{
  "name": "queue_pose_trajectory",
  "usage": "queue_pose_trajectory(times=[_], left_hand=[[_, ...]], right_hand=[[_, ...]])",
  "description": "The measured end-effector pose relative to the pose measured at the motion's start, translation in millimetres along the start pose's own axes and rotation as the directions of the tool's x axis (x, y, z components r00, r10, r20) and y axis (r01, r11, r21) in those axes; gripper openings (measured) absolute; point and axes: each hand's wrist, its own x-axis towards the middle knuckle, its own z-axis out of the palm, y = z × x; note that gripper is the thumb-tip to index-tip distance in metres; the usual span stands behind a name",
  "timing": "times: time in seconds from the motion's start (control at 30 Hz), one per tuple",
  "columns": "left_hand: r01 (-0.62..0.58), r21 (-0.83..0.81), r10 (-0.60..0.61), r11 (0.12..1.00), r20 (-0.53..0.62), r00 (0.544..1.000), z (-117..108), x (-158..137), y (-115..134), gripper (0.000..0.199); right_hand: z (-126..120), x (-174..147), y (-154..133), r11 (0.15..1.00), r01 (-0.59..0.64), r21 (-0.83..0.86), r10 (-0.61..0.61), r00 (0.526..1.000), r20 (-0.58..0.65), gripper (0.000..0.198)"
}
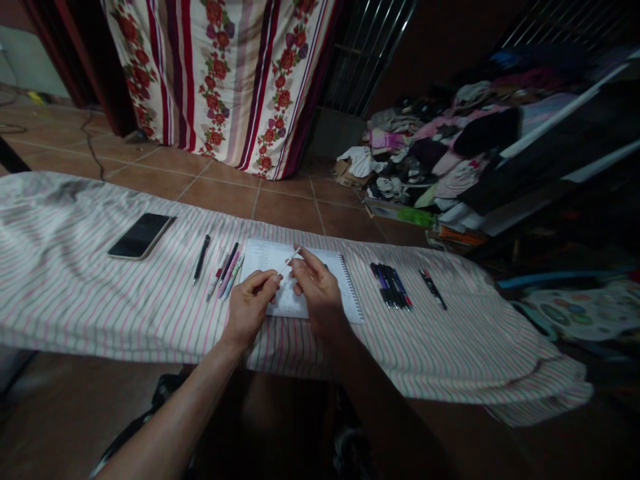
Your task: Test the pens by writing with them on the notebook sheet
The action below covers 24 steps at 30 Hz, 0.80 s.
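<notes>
A thin, pale stick (289,261), perhaps a pen refill, slants up over an open spiral notebook (287,307). My left hand (251,301) pinches its lower end between thumb and fingertips. At the upper end, the thumb and fingers of my right hand (316,285) close on the same stick. The notebook lies beneath both hands, its wire binding on the right. A small dark thing shows just behind my right hand, mostly hidden. Several pens (229,270) lie together left of the notebook, with a single black pen (201,260) farther left.
A striped cloth (150,303) covers the table. On the left lies a phone (141,236). To the right are a bunch of dark pens (391,287) and one separate pen (433,289). Beyond the table are a floral curtain (217,73) and a heap of clothes (425,147).
</notes>
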Motion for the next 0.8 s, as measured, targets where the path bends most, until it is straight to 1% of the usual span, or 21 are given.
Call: queue_pose_trajectory(times=[0.07,0.2,0.27,0.43,0.5,0.57,0.63,0.73,0.8], left_hand=[[0.008,-0.007,-0.008,1.000,0.007,1.000,2,0,2,0.023],[0.024,-0.030,-0.023,0.999,0.006,1.000,5,-1,4,0.021],[0.022,-0.053,-0.021,0.998,0.015,1.000,5,-1,3,0.020],[0.056,-0.090,-0.056,0.994,0.002,0.998,6,-1,-4,0.023],[0.072,-0.101,-0.071,0.992,0.010,0.997,7,-1,-6,0.022],[0.072,-0.112,-0.071,0.991,0.016,0.997,7,-1,-6,0.020],[0.047,-0.112,-0.046,0.993,0.010,0.999,7,-1,-5,0.018],[0.003,-0.098,-0.001,0.995,0.014,1.000,5,0,-4,0.019],[0.001,-0.095,0.002,0.995,0.029,1.000,4,1,-4,0.022]], right_hand=[[-3,6,-3,0.999,0.039,-0.020,-0.040,0.998,-0.054,0.038],[-5,12,-5,0.988,0.077,-0.136,-0.091,0.991,-0.101,0.025],[-3,11,-5,0.982,0.092,-0.163,-0.109,0.989,-0.098,0.021],[0,2,-4,0.969,0.136,-0.204,-0.146,0.989,-0.034,0.017],[0,-1,-6,0.970,0.118,-0.211,-0.130,0.990,-0.045,0.016],[-1,-2,-7,0.980,0.067,-0.189,-0.080,0.995,-0.065,0.018],[0,-2,-8,0.989,0.028,-0.148,-0.039,0.997,-0.073,0.019],[3,-1,-8,0.996,0.018,-0.090,-0.025,0.997,-0.078,0.019],[4,0,-7,0.999,0.004,-0.054,-0.008,0.996,-0.086,0.019]])
